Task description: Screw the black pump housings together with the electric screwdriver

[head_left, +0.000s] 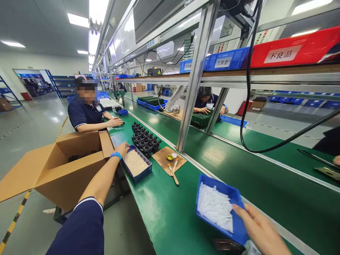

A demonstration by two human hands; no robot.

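Observation:
My right hand (pixel 261 226) grips the near right edge of a blue plastic bin (pixel 240 225), thumb over the rim. Slim white sticks (pixel 215 205) fill this bin, which is tilted above the green bench. At the bench's left edge, my left hand (pixel 123 149) is closed on the far left corner of a darker blue bin (pixel 136 177); its fingertips are partly hidden. Small beige pieces (pixel 136 162) fill that bin. Just beyond it stand several rows of black moulded parts (pixel 145 138).
Brown paper (pixel 162 159) on the bench carries two brushes (pixel 173 173) and a small yellow dish (pixel 169 157). An open carton (pixel 77 166) stands left of the bench. A metal post (pixel 195 78) rises at the bench's centre strip. A co-worker (pixel 87 109) sits further along; another works across.

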